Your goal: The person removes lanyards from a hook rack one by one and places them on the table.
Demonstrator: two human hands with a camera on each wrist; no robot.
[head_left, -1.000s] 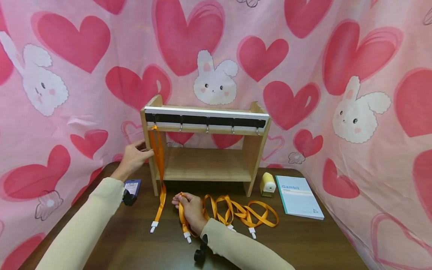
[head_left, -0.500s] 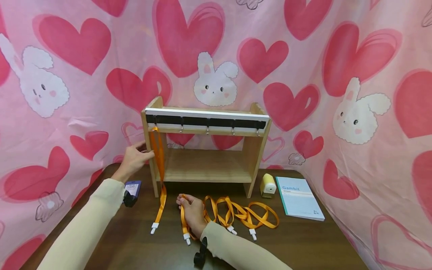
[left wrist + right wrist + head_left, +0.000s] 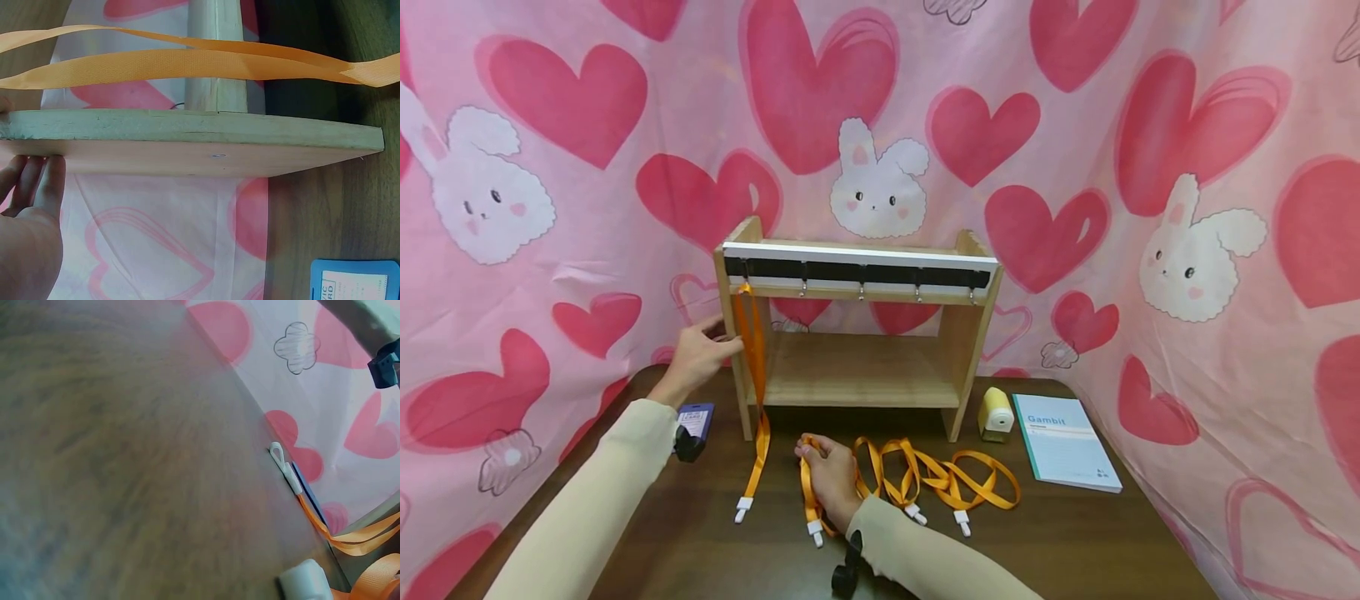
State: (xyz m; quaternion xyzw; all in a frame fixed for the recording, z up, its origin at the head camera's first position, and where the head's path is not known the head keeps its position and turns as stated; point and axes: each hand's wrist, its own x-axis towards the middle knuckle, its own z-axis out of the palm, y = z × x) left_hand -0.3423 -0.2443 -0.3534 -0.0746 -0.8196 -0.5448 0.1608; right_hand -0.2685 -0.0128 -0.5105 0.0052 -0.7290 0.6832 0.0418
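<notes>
In the head view, my left hand (image 3: 696,354) grips the left side panel of a wooden shelf (image 3: 857,367). Its fingers (image 3: 49,187) lie along the panel's outer face in the left wrist view. One orange lanyard (image 3: 754,358) hangs from the leftmost hook, its white clip (image 3: 742,508) low by the table. My right hand (image 3: 831,475) pinches the loop of another orange lanyard (image 3: 807,483), low over the table in front of the shelf. That lanyard's white clip (image 3: 304,582) shows at the bottom of the right wrist view.
More orange lanyards (image 3: 985,492) lie looped to the right of my right hand. A yellow and white box-like object (image 3: 995,412) and a notebook (image 3: 1066,442) stand further right. A blue card holder (image 3: 696,419) lies left of the shelf. Several bare hooks (image 3: 861,292) line the black strip.
My right hand has shifted slightly right with the lanyard in its pinch. The left hand keeps its place on the side panel.
</notes>
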